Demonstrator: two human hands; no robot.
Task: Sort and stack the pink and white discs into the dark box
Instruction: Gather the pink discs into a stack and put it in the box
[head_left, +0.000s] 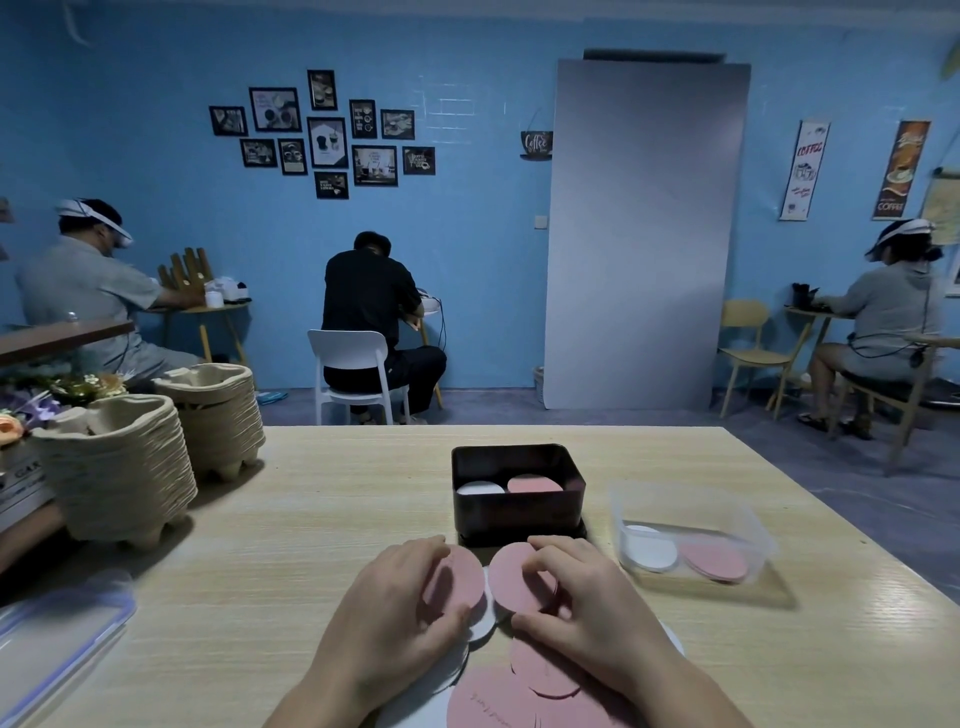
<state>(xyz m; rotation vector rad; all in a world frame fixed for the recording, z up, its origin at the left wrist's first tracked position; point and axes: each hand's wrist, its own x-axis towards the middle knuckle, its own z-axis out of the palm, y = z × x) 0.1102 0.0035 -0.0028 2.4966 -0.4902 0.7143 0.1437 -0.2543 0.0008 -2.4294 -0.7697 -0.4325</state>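
Partway through: some discs are boxed, many are still loose on the table.

The dark box (518, 491) already holds a white stack (479, 489) and a pink stack (534, 485). Just in front of it, the left hand (410, 618) pinches one pink disc (457, 577) and the right hand (582, 608) another (511, 574), above a loose pile (524, 691) of pink and white. More wait in the clear tub (691, 540).
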